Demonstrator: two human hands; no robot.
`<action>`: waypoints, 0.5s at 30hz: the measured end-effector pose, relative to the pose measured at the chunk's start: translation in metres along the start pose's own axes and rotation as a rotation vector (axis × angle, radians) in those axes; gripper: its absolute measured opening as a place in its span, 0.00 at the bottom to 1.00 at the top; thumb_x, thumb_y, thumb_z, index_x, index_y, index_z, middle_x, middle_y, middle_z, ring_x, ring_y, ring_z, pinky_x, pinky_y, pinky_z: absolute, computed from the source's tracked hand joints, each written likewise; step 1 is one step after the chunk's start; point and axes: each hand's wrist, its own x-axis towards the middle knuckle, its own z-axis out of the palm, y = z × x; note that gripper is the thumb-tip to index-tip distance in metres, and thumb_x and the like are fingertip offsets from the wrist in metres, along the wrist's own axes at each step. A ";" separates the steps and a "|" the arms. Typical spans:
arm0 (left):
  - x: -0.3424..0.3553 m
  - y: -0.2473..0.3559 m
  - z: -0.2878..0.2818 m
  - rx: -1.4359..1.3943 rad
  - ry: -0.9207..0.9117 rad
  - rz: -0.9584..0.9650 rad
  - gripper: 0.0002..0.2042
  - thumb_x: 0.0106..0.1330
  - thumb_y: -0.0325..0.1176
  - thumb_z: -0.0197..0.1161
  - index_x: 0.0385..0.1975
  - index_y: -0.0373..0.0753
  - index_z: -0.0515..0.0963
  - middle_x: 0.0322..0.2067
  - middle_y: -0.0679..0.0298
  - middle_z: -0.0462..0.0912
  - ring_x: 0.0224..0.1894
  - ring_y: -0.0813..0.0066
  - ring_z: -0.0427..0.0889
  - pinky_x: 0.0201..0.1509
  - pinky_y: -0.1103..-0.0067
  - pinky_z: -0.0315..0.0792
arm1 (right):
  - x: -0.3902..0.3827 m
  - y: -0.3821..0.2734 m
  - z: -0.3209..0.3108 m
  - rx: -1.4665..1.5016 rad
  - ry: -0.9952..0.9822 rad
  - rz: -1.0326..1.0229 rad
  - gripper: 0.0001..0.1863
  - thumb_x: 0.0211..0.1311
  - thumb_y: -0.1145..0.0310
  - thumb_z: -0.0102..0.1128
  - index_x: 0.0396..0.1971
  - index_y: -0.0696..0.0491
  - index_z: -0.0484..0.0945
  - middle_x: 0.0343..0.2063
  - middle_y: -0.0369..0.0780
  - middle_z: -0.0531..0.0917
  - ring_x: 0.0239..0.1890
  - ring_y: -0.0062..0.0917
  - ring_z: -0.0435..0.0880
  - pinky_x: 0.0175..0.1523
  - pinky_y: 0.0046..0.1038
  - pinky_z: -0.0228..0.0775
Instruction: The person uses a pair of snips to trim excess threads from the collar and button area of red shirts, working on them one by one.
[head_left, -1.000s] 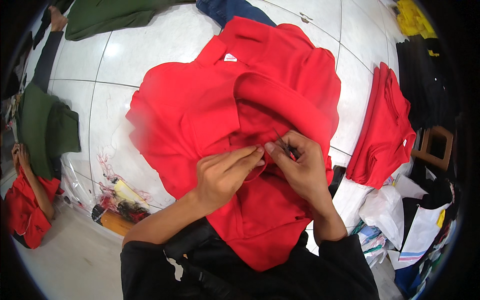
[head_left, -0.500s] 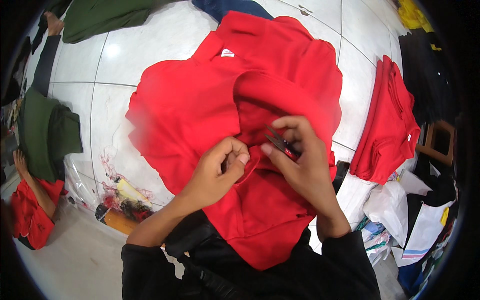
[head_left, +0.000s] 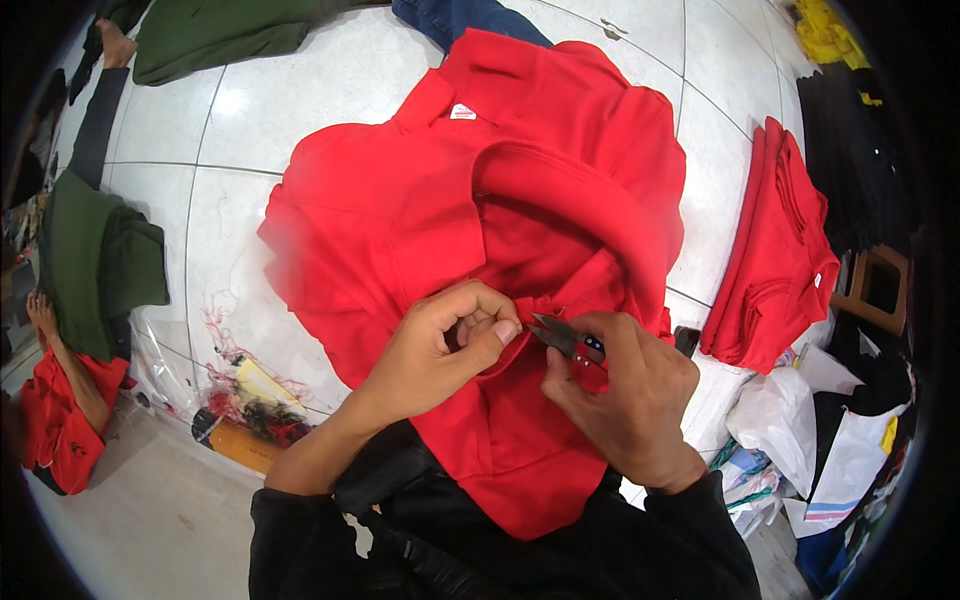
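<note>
A red garment (head_left: 390,200) with a white neck label is spread across my lap and the floor in front of me. My left hand (head_left: 455,335) pinches a fold of its edge between thumb and fingers. In my right hand (head_left: 630,395) are small thread snips (head_left: 572,345) with dark blades and a red and blue grip. Their blades point left, close to my left fingertips and the pinched cloth, with the tips slightly apart. Whether a thread lies between the blades is too small to tell.
Folded red garments (head_left: 770,260) lie at the right, near a white plastic bag (head_left: 775,410) and a brown frame-like object (head_left: 875,290). Thread scraps (head_left: 265,405) litter the tiles at the left. Beyond them, another person's hand (head_left: 42,315) touches dark green cloth (head_left: 100,250).
My right hand has come down and turned, bringing the snips' blades near my left fingertips. My left hand has shifted slightly right, still pinching the red cloth.
</note>
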 end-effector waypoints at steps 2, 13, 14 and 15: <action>0.001 -0.001 0.004 0.027 0.021 0.045 0.04 0.77 0.28 0.66 0.43 0.36 0.83 0.32 0.75 0.77 0.31 0.90 0.66 0.35 0.84 0.62 | -0.001 0.001 0.006 -0.035 0.075 -0.016 0.16 0.49 0.66 0.81 0.37 0.49 0.82 0.24 0.35 0.83 0.20 0.27 0.82 0.25 0.29 0.72; 0.001 0.006 0.007 0.187 0.012 0.123 0.04 0.74 0.27 0.68 0.41 0.35 0.83 0.30 0.70 0.76 0.30 0.85 0.69 0.35 0.80 0.65 | -0.001 -0.001 0.008 0.002 0.078 -0.005 0.15 0.50 0.68 0.81 0.34 0.51 0.81 0.24 0.36 0.83 0.19 0.28 0.82 0.24 0.30 0.69; 0.001 0.005 0.008 0.193 0.007 0.129 0.04 0.74 0.27 0.68 0.42 0.35 0.83 0.30 0.70 0.76 0.30 0.84 0.69 0.35 0.80 0.65 | -0.001 -0.001 0.009 0.003 0.074 0.002 0.15 0.50 0.68 0.81 0.34 0.51 0.81 0.24 0.36 0.83 0.19 0.28 0.82 0.24 0.30 0.70; 0.000 0.005 0.007 0.185 -0.001 0.106 0.04 0.75 0.27 0.66 0.42 0.34 0.81 0.32 0.69 0.77 0.32 0.83 0.70 0.37 0.80 0.66 | -0.001 -0.001 0.008 -0.003 0.037 0.018 0.16 0.50 0.70 0.81 0.35 0.51 0.82 0.24 0.36 0.85 0.21 0.28 0.84 0.26 0.29 0.72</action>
